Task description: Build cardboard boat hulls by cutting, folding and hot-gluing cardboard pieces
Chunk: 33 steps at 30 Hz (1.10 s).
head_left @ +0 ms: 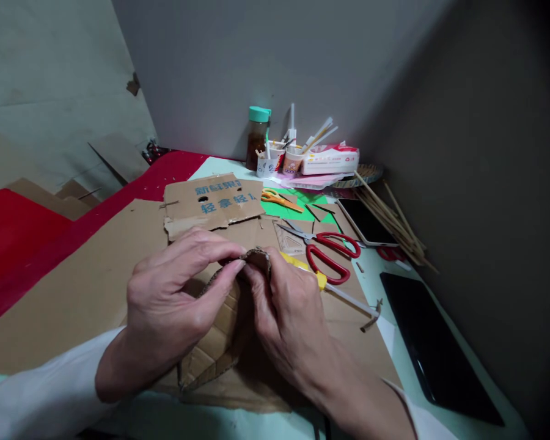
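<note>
A creased cardboard piece [220, 342] was pinched at its top edge between the left hand [174, 299] and the right hand [288, 311], both closed on it, its lower part hanging beneath them. Beyond the hands, paper cups [279, 162] were seen holding sticks, beside a green-capped bottle [257, 138].

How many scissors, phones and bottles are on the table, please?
Scissors: 2, red and orange
Phones: 2, white-edged and black
Bottles: 1
Total: 5
</note>
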Tool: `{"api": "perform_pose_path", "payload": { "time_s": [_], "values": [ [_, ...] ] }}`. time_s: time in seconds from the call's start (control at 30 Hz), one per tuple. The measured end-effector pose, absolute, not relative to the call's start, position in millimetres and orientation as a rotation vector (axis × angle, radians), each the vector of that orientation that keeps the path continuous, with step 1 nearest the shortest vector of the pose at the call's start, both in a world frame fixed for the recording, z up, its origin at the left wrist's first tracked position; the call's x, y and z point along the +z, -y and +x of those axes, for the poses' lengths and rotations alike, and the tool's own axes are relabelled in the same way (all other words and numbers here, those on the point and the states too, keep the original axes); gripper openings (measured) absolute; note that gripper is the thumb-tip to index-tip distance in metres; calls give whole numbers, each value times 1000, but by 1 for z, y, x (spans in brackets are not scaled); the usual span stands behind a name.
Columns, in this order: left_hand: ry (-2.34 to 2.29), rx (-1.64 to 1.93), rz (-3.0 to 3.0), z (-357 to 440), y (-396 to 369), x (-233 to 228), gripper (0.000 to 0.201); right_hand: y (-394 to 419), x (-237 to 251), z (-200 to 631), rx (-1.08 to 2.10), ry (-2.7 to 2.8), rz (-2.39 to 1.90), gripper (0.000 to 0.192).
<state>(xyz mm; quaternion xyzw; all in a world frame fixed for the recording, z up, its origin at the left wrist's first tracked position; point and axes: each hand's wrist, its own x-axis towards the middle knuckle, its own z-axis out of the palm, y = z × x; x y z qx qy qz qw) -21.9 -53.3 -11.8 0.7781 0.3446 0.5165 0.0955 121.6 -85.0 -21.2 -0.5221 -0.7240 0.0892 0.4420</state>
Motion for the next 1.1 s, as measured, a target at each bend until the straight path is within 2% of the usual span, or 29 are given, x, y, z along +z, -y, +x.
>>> {"api": "perform_pose_path", "payload": {
  "time_s": [0.27, 0.47, 0.73, 1.1],
  "values": [
    [-974, 1488, 2301, -24, 49, -13, 11, 84, -21, 125, 271, 1805, -1331, 17],
    [-1031, 1381, 1819, -27, 45, -12, 6, 84, -14, 127, 350, 1776, -1416, 19],
    [-969, 1575, 2196, -25, 45, -13, 16, 85, -18, 126, 315, 1853, -1455, 18],
    [-980, 1562, 2316, -23, 53, -11, 16, 88, -21, 120, 266, 1961, -1521, 17]
  ]
}}
